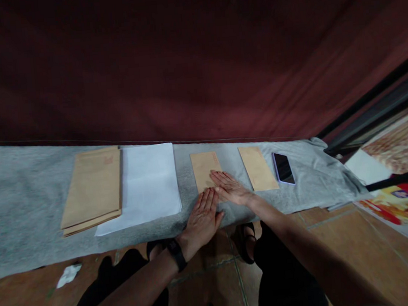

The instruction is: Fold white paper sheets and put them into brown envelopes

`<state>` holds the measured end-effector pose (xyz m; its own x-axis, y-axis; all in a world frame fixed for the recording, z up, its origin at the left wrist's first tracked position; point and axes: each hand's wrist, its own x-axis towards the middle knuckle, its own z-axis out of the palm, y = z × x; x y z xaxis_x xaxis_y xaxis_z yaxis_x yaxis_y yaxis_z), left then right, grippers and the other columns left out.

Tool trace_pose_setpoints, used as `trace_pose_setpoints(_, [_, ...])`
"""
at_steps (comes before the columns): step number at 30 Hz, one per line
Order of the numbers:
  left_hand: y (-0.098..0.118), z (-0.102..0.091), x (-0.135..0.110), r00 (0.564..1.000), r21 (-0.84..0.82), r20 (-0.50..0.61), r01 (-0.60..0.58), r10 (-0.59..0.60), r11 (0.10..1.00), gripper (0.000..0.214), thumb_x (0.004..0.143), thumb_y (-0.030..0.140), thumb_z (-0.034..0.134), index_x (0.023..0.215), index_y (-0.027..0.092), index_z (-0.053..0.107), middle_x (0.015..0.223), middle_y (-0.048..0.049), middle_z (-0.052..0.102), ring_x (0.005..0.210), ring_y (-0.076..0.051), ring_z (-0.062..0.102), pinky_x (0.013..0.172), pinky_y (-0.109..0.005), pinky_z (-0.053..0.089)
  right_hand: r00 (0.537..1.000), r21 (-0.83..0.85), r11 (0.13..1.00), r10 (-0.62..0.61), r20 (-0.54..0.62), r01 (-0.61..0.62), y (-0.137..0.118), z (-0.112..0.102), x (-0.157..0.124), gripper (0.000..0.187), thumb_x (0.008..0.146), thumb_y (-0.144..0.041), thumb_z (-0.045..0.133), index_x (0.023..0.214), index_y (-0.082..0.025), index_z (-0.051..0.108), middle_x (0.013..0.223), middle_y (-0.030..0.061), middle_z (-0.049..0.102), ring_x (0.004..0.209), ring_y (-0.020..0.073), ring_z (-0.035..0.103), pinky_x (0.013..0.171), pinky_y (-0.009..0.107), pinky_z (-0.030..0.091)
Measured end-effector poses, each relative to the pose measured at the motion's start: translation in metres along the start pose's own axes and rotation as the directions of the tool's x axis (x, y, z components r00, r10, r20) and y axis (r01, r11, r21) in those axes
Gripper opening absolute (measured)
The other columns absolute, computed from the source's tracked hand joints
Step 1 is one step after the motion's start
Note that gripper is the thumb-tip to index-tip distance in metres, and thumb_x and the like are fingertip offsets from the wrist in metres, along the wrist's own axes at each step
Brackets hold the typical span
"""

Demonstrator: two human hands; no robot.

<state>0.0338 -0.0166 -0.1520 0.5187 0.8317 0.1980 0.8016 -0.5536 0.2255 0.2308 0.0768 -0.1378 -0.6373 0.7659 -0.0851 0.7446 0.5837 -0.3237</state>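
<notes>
A small brown envelope (205, 168) lies on the grey cloth (23, 207) in front of me. My right hand (230, 188) rests flat on its near part, fingers stretched out. My left hand (203, 217) lies flat just below it, fingertips at the envelope's near edge, a black band on the wrist. A second small brown envelope (257, 167) lies to the right. A stack of large brown envelopes (93, 190) and a stack of white paper (146, 184) lie to the left.
A phone (283, 168) with a pale case lies right of the second envelope. A dark red curtain hangs behind the cloth. Colourful printed sheets (404, 204) lie at the right. A crumpled white scrap (68, 275) is on the tiled floor.
</notes>
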Motion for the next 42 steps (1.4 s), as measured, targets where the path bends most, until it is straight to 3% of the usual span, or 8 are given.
trace_pose_setpoints(4, [-0.006,0.002,-0.001,0.998,0.016,-0.061,0.028,-0.027,0.999,0.061,0.103,0.036,0.034,0.156,0.006,0.036,0.162,-0.0191,0.039,0.155,-0.028,0.028,0.126,-0.048,0.028,0.999,-0.005,1.000,-0.025,-0.032,0.025,-0.010,0.005,-0.024,0.061,0.110,-0.045,0.025,0.164,-0.018,0.018,0.171,0.0084,0.018,0.159,0.0175,0.015,0.131,0.045,0.016])
trace_pose_setpoints(11, [-0.012,-0.004,0.013,0.997,0.042,0.000,0.080,-0.080,0.996,0.060,0.100,0.027,0.030,0.154,0.002,0.038,0.164,-0.0192,0.036,0.156,-0.028,0.026,0.127,-0.046,0.027,0.992,-0.055,0.994,-0.102,-0.071,0.098,-0.026,0.017,-0.059,0.069,0.107,-0.045,0.039,0.164,-0.015,0.017,0.170,0.0138,0.023,0.158,0.0225,0.020,0.129,0.049,0.022])
trace_pose_setpoints(16, [-0.025,-0.005,0.038,0.994,0.037,0.050,0.094,-0.096,0.995,0.058,0.101,0.028,0.027,0.156,0.009,0.039,0.165,-0.0132,0.037,0.156,-0.025,0.027,0.128,-0.046,0.023,0.987,-0.073,0.989,-0.135,-0.082,0.129,-0.035,0.023,-0.072,0.072,0.105,-0.048,0.046,0.163,-0.013,0.022,0.168,0.0164,0.025,0.158,0.0255,0.020,0.129,0.052,0.023])
trace_pose_setpoints(21, [-0.036,-0.003,0.069,0.995,0.059,0.040,0.089,-0.091,0.994,0.059,0.102,0.027,0.026,0.157,0.008,0.037,0.166,-0.0125,0.033,0.156,-0.027,0.025,0.128,-0.047,0.019,0.989,-0.051,0.992,-0.120,-0.089,0.116,-0.042,0.022,-0.076,0.074,0.103,-0.049,0.052,0.163,-0.017,0.025,0.166,0.0153,0.031,0.156,0.0265,0.026,0.129,0.052,0.025])
trace_pose_setpoints(30, [-0.043,0.005,0.111,0.971,-0.006,-0.005,0.239,-0.239,0.971,0.057,0.104,0.040,0.028,0.157,0.023,0.041,0.167,-0.0029,0.035,0.157,-0.032,0.020,0.126,-0.057,0.015,0.988,0.025,0.990,-0.136,-0.078,0.138,-0.054,0.015,-0.081,0.074,0.102,-0.050,0.052,0.163,-0.019,0.024,0.168,0.0120,0.028,0.156,0.0258,0.026,0.129,0.051,0.024])
trace_pose_setpoints(35, [-0.036,0.003,0.109,0.983,0.000,-0.004,0.184,-0.184,0.983,0.054,0.103,0.036,0.028,0.154,0.028,0.046,0.165,0.0009,0.039,0.156,-0.031,0.025,0.127,-0.058,0.013,0.975,0.203,0.979,0.024,-0.222,0.022,-0.050,0.013,-0.074,0.044,0.107,-0.037,0.040,0.149,-0.028,0.051,0.151,0.0051,0.057,0.141,0.0210,0.050,0.122,0.047,0.038])
trace_pose_setpoints(39, [-0.028,0.004,0.099,0.994,-0.008,-0.006,0.110,-0.111,0.994,0.053,0.104,0.035,0.027,0.151,0.025,0.049,0.163,0.0000,0.043,0.154,-0.028,0.029,0.128,-0.053,0.015,0.849,0.276,0.940,0.308,-0.429,-0.202,-0.030,0.015,-0.065,0.042,0.103,-0.029,0.042,0.141,-0.019,0.059,0.135,0.0136,0.065,0.130,0.0266,0.058,0.114,0.048,0.047])
trace_pose_setpoints(42, [-0.019,0.007,0.087,0.997,-0.026,-0.017,0.081,-0.081,0.996,0.053,0.104,0.035,0.028,0.152,0.025,0.048,0.162,-0.0010,0.045,0.154,-0.026,0.030,0.128,-0.051,0.016,0.809,0.286,0.908,0.408,-0.424,-0.308,-0.020,0.014,-0.059,0.042,0.101,-0.027,0.041,0.137,-0.019,0.062,0.128,0.0140,0.066,0.124,0.0263,0.061,0.110,0.044,0.050])
